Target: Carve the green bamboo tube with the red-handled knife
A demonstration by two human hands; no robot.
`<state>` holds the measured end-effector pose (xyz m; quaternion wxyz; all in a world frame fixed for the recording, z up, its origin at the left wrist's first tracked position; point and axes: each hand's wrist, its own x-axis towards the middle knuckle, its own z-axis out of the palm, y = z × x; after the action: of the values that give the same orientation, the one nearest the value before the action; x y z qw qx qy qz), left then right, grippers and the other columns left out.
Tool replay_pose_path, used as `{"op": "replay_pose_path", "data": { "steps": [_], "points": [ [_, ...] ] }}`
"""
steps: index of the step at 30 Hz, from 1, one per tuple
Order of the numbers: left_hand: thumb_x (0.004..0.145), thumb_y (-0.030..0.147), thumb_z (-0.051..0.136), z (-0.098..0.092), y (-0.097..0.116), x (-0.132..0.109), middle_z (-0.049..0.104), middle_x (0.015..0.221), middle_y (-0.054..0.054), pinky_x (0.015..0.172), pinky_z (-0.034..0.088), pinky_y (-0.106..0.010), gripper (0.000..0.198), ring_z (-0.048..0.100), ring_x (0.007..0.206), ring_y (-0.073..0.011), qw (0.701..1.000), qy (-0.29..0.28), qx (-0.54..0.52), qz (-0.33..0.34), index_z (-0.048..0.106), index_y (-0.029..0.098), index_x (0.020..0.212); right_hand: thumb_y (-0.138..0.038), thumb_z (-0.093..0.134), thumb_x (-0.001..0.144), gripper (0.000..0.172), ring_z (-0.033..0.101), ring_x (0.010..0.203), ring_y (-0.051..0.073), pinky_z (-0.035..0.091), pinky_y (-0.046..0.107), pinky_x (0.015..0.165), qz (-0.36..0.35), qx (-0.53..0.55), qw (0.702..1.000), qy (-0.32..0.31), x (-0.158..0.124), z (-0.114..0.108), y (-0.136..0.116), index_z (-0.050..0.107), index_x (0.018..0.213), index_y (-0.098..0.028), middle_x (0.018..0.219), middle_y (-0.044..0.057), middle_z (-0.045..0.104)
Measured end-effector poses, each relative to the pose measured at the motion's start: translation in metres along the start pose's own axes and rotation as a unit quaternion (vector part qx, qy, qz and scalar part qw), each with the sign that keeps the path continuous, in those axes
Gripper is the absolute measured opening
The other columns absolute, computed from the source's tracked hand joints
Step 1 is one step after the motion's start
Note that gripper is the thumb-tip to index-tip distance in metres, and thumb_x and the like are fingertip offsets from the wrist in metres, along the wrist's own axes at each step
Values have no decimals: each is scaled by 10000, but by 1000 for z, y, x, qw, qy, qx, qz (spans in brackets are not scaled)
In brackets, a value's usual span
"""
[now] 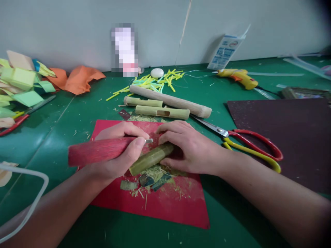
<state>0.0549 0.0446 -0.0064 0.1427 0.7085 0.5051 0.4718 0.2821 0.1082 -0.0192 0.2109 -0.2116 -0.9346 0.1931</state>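
My left hand is closed round a carving knife with a thick red wooden handle; its short metal tip points right, just above a green bamboo tube. Whether the tip touches the bamboo I cannot tell. My right hand grips the tube's far right end, with its fingers curled over it. Under both hands lies a red sheet, strewn with bamboo shavings and several dark green bark pieces.
Behind the sheet lie two cut bamboo pieces and a pale wooden stick. Scissors rest at right beside a dark board. A yellow glue gun, yellow-green straw pieces and orange paper sit farther back.
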Motion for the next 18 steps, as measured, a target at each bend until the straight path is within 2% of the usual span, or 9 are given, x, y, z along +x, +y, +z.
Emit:
{"op": "replay_pose_path", "data": {
  "steps": [4,9,13,18],
  "points": [
    [862,294,661,2,5,2,761,801,30,623,587,-259,91,697,684,-157,999,-49,-14,-3,745,285,827,-291,767,765,266,628,1069,250,438,416,942,19,3,1000,14,1,3,0,609,955,-192,1168,107,678],
    [816,297,696,3,11,7,779,799,37,617,600,-232,60,721,675,-157,996,-83,-8,-24,752,277,809,-375,730,807,321,627,1068,263,425,440,950,24,-3,1000,2,1,1,-1,632,1040,-178,1155,113,687],
    [804,298,708,5,11,9,785,810,28,618,614,-249,52,736,687,-177,994,-100,-15,-29,755,282,818,-393,703,819,301,624,1018,263,421,450,939,24,-28,999,4,0,-1,0,659,1032,-185,1133,114,690],
    [797,286,753,8,7,9,786,878,5,670,623,-290,60,743,758,-200,990,-117,-52,-54,758,292,857,-364,689,831,243,631,1019,259,445,439,922,11,-8,1000,9,0,2,3,642,988,-185,1119,116,696]
  ]
}}
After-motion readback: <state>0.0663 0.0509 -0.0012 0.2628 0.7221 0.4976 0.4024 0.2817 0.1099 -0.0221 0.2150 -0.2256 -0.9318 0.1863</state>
